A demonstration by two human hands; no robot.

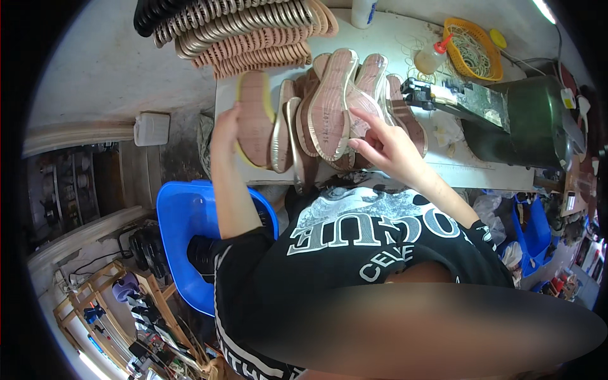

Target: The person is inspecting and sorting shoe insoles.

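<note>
My left hand grips the left edge of a pinkish-brown shoe sole with a yellow rim, held upright at the left of the table; most of its fingers are hidden behind the sole. My right hand is beside the pile, its thumb and forefinger apart at the right edge of a gold-rimmed sole. Whether its fingertips touch that sole, I cannot tell. Several more soles lie overlapped around it, among them a gold-edged one turned on its side and another farther back.
Rows of stacked black, gold and tan soles stand at the back left of the white table. A glue bottle with red tip, a yellow basket of rubber bands and a dark green machine are at the right. Below stands a blue bin.
</note>
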